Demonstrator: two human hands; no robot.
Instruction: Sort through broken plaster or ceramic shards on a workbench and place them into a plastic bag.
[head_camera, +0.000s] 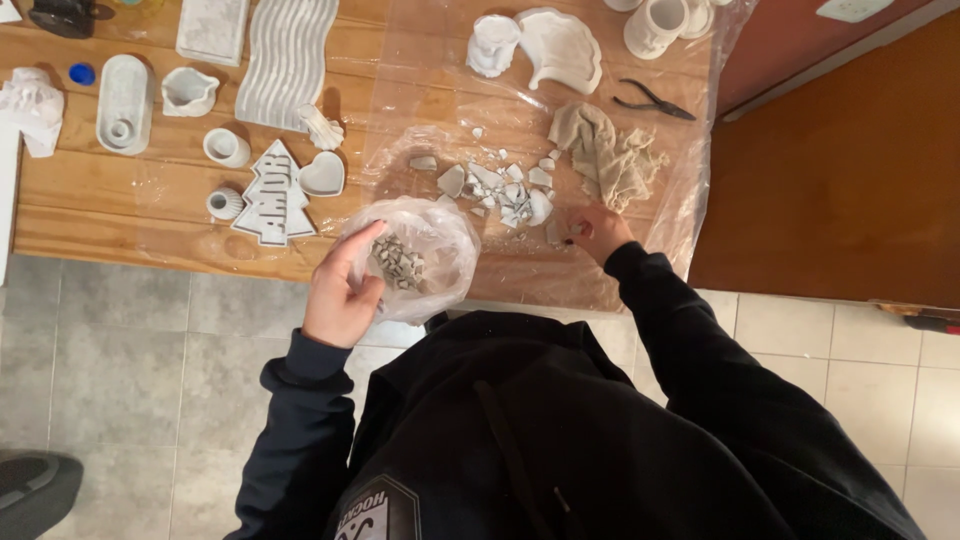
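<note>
Wooden table (120, 215) under plastic sheeting: our left hand (340, 295) grips a clear plastic bag (425, 255) already holding some shards, our right hand (597, 232) pinches a piece beside the broken white ceramic pile (500, 190), most still unbagged

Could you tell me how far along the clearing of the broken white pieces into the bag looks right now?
Partly done. The clear plastic bag, held open by the left hand, already contains some fragments. The right hand is at the edge of the pile of white shards, which remains on the plastic sheet.
</note>
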